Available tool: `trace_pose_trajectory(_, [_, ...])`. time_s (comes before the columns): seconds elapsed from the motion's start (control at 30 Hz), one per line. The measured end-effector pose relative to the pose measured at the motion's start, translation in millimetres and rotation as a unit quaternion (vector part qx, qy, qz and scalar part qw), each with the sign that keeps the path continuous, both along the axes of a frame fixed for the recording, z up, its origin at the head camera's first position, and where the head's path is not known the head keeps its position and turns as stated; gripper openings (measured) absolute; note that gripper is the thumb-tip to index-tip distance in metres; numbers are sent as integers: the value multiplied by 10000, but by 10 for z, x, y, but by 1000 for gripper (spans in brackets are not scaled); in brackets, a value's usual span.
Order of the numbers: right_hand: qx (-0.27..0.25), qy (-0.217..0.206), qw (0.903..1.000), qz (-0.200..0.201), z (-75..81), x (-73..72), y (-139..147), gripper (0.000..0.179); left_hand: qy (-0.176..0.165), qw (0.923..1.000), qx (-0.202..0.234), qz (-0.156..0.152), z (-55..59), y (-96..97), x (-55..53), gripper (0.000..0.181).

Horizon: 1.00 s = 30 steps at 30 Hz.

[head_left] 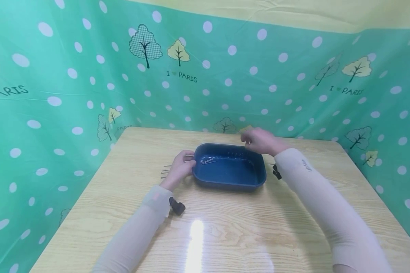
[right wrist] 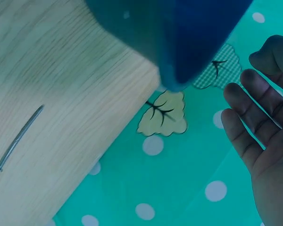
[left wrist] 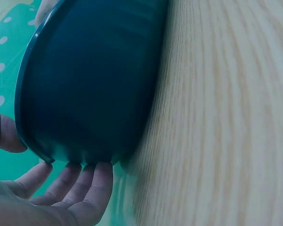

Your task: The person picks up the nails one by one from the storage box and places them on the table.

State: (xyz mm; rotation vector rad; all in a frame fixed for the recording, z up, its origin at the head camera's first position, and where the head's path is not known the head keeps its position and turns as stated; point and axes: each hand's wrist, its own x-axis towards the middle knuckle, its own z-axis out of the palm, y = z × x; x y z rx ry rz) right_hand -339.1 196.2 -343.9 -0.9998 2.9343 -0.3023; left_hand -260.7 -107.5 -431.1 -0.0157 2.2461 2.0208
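Nearest, the pale sleeves point(head_left: 133, 235) are stretched over the wooden surface point(head_left: 232, 231), and a dark wrist piece point(head_left: 177, 206) is worn just behind the left hand point(head_left: 180, 167). By that hand the near end of the blue tub point(head_left: 230, 173) is gripped, the thumb set at the rim and the fingertips pressed against the outer wall. The tub is thus placed between the two hands. To the left of the left hand, loose nails point(head_left: 165, 173) are laid roughly side by side; just to its right, a few nails point(head_left: 209, 161) are contained in the tub. Below the right hand point(head_left: 259, 140), beside the tub, a single nail point(right wrist: 20, 137) is left on the surface. The right hand is held above the tub's far right corner, its fingers loosely bent; whether anything is pinched cannot be told. Beyond both hands, a green dotted cloth point(head_left: 106, 68) is hung.

The step in hand is judged to be the gathering of nails into the tub, apparently not yet finished. For the next move, the tub should be kept steady by the left hand while the single nail is reached and pinched by the right.
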Motion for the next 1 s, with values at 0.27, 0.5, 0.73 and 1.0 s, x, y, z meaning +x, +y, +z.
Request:
trace_pose_trajectory(0.27, [113, 121, 9996, 246, 17, -18, -189, 18, -56, 9998, 208, -16, 25, 35, 15, 41])
trace_pose_trajectory(0.5, [31, 60, 9987, 497, 3, -27, -400, 17, -93, 9997, 222, -35, 43, 14, 27, 42])
trace_pose_trajectory(0.73, [94, -44, 9973, 730, -41, -40, -600, 13, -129, 9994, 283, -155, 25, -10, 17, 45])
trace_pose_trajectory(1.0, [232, 2, 9945, 1018, -115, -54, -760, 18, 3, 9998, 186, -59, -2, -4, 12, 41])
